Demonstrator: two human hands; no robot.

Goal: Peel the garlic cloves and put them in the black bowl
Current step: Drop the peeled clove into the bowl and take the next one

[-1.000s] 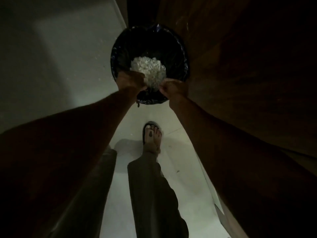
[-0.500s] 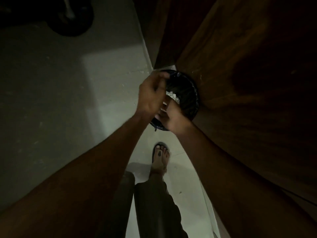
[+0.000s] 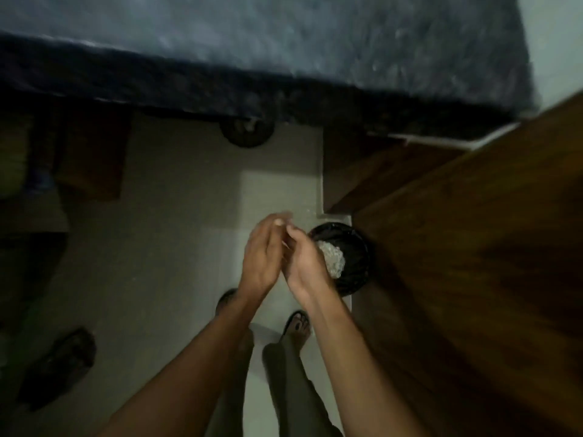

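Two bare forearms without sleeves, left hand (image 3: 263, 258) and right hand (image 3: 304, 263) with no rings visible, loose dark olive trousers (image 3: 293, 383), dark open-toed sandals (image 3: 296, 323) on both feet

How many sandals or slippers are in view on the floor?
3. One sandal is on the person's foot below the right hand, one peeks out beside the left forearm, and a loose one lies far left. Others may be hidden.
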